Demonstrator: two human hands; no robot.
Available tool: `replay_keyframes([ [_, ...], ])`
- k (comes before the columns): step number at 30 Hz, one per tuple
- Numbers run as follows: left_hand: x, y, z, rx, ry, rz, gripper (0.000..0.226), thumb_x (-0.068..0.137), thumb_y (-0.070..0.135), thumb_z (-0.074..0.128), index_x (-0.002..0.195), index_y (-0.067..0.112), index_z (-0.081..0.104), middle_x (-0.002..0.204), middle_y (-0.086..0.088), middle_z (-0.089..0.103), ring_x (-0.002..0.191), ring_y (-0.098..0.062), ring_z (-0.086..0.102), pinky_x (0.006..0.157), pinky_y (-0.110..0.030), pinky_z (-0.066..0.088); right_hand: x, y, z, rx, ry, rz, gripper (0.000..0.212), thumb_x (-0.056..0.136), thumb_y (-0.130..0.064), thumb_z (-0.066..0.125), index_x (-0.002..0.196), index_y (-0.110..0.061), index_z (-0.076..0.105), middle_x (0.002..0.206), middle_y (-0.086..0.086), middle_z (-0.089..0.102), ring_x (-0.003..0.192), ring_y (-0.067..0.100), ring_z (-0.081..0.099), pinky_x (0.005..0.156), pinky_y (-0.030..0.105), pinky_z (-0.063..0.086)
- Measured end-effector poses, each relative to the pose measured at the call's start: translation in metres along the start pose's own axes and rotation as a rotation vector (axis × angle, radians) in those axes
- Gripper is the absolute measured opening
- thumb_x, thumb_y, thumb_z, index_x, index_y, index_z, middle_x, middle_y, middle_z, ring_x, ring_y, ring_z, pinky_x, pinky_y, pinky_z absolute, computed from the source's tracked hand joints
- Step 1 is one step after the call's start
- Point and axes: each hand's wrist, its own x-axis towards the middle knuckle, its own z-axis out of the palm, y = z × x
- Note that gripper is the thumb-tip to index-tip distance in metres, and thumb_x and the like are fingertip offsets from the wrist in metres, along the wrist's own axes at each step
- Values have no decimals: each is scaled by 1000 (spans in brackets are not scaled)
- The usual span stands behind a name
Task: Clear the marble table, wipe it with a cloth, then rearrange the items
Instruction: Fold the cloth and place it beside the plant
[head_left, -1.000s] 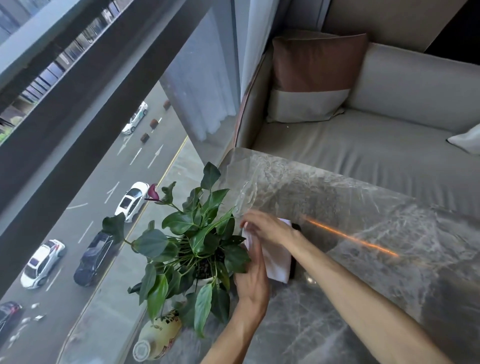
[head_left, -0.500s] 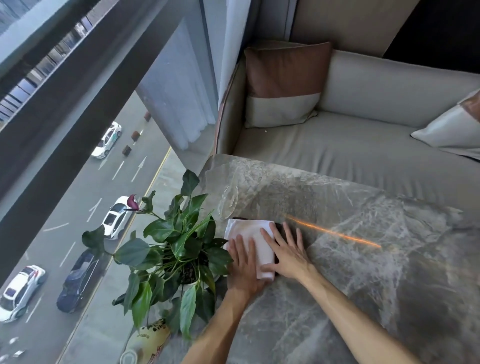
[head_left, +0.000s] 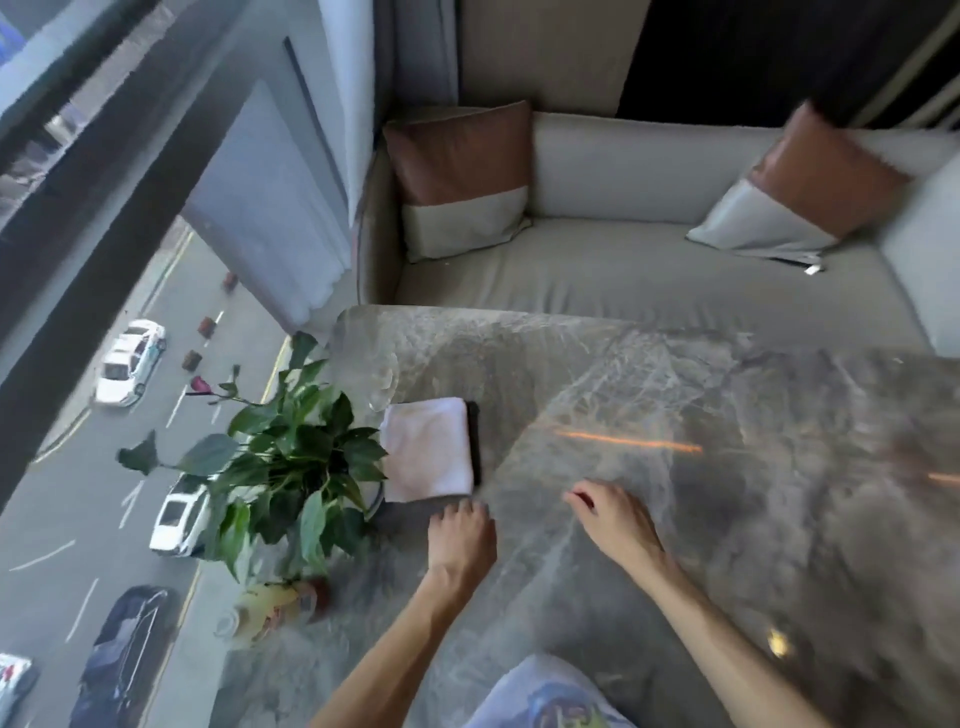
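A folded white cloth (head_left: 428, 449) lies flat on a dark item (head_left: 474, 441) at the left part of the grey marble table (head_left: 649, 395). A leafy green potted plant (head_left: 291, 467) stands just left of the cloth, at the table's window edge. My left hand (head_left: 460, 535) hovers just in front of the cloth, fingers loosely curled, holding nothing. My right hand (head_left: 610, 522) is over bare marble to the right of the cloth, fingers apart and empty. A clear glass (head_left: 382, 384) stands behind the cloth, hard to make out.
A yellowish bottle (head_left: 270, 608) lies at the table's left edge below the plant. A grey sofa (head_left: 597, 280) with two brown-and-grey cushions (head_left: 462, 176) stands behind the table. A large window with a street far below is on the left.
Both hands have lifted off the folded cloth and pulled back toward me. The cloth stays flat beside the plant. The view has swung right and back.
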Motion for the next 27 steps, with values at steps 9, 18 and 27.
replay_keyframes([
  [9, -36, 153, 9, 158, 34, 246, 35, 97, 37, 37, 120, 16, 54, 123, -7, 59, 116, -30, 54, 92, -40, 41, -159, 166, -57, -65, 230, 185, 10, 86, -36, 68, 86, -26, 69, 92, -5, 71, 88, 24, 69, 70, 33, 52],
  [18, -81, 325, 33, 156, 116, 210, 38, 95, 41, 38, 121, 19, 55, 123, -6, 60, 115, -30, 57, 94, -39, 42, -234, 326, -118, -64, 371, 144, 43, 80, -56, 49, 101, -30, 74, 100, -4, 73, 91, 24, 71, 75, 33, 57],
  [27, -111, 457, 56, 150, 82, 314, 37, 96, 39, 37, 120, 17, 55, 120, -7, 63, 110, -30, 61, 92, -39, 45, -301, 436, -171, 20, 322, 242, 45, 84, -54, 51, 115, -28, 70, 114, -5, 72, 106, 21, 68, 90, 34, 54],
])
